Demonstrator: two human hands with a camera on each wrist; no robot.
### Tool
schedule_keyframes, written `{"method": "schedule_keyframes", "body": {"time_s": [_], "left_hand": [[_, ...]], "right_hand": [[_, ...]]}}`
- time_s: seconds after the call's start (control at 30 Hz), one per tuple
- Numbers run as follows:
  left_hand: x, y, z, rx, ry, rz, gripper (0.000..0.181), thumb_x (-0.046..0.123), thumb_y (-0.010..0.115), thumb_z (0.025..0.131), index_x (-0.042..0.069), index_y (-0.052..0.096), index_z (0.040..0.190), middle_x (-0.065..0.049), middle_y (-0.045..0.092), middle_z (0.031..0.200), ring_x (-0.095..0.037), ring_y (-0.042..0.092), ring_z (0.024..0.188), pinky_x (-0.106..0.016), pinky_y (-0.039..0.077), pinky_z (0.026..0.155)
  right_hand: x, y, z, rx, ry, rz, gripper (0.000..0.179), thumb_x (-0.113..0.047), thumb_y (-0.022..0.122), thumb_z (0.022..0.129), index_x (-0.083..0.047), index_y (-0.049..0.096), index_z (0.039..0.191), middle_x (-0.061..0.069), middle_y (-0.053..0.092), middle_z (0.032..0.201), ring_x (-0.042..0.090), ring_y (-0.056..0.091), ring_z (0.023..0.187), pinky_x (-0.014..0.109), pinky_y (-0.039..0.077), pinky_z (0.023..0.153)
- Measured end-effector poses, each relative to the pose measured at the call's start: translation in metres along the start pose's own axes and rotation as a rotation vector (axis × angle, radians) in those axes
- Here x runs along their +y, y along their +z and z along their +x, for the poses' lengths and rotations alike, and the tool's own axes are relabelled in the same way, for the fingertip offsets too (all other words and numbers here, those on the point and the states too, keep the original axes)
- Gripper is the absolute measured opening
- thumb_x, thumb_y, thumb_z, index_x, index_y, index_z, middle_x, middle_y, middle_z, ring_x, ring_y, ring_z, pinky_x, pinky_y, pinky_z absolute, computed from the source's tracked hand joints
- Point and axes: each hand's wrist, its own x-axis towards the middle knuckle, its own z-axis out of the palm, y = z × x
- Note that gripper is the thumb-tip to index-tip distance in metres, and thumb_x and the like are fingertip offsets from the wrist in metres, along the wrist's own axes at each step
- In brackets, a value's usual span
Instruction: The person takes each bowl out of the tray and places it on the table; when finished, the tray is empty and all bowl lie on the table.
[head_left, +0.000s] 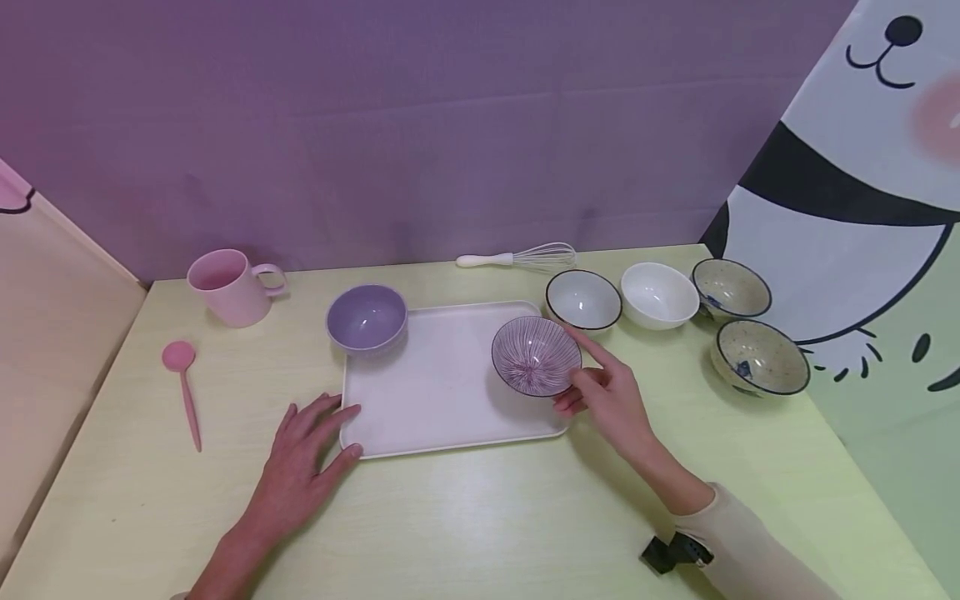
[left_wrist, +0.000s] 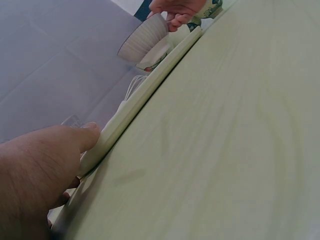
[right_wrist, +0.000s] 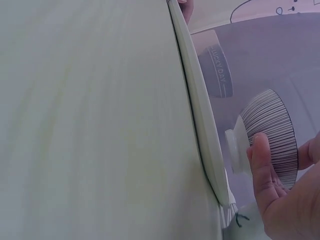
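Above the right end of the white rectangular tray (head_left: 427, 392), my right hand (head_left: 611, 404) holds a small bowl (head_left: 534, 357) with thin dark purple stripes. In the right wrist view, the striped bowl (right_wrist: 270, 130) is clear of the tray, thumb and fingers pinching its side. My left hand (head_left: 303, 458) lies at the tray's front left corner, fingers spread and loosely bent, with index fingertip and thumb touching the edge. In the left wrist view, the left thumb (left_wrist: 87, 136) rests against the tray rim. A purple bowl (head_left: 367, 320) sits over the tray's back left corner.
To the right stand a dark-rimmed white bowl (head_left: 583, 300), a plain white bowl (head_left: 660, 296) and two speckled bowls, one at the back (head_left: 731, 288) and one nearer (head_left: 762, 357). A whisk (head_left: 517, 257) lies behind the tray. At left are a pink mug (head_left: 234, 292) and pink spoon (head_left: 180, 358).
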Motion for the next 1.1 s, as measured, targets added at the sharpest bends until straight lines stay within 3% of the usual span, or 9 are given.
{"method": "schedule_keyframes", "body": {"time_s": [0.23, 1.1], "left_hand": [[-0.001, 0.000, -0.001, 0.002, 0.000, -0.001, 0.050, 0.022, 0.082, 0.100, 0.015, 0.070, 0.149, -0.019, 0.061, 0.155, -0.047, 0.049, 0.152, -0.073, 0.021, 0.131], [-0.002, 0.000, -0.001, -0.007, -0.005, -0.022, 0.049, 0.023, 0.080, 0.101, 0.016, 0.070, 0.149, -0.018, 0.060, 0.156, -0.046, 0.048, 0.152, -0.072, 0.020, 0.132]], "right_hand": [[0.000, -0.017, -0.011, 0.021, -0.031, 0.014, 0.065, 0.012, 0.048, 0.105, -0.002, 0.044, 0.168, 0.010, 0.077, 0.074, 0.017, 0.076, 0.061, 0.032, 0.069, 0.060], [0.013, -0.072, -0.048, 0.139, 0.015, 0.024, 0.059, 0.005, 0.046, 0.112, -0.003, 0.040, 0.170, 0.004, 0.080, 0.082, 0.015, 0.077, 0.065, 0.029, 0.069, 0.064]]}}
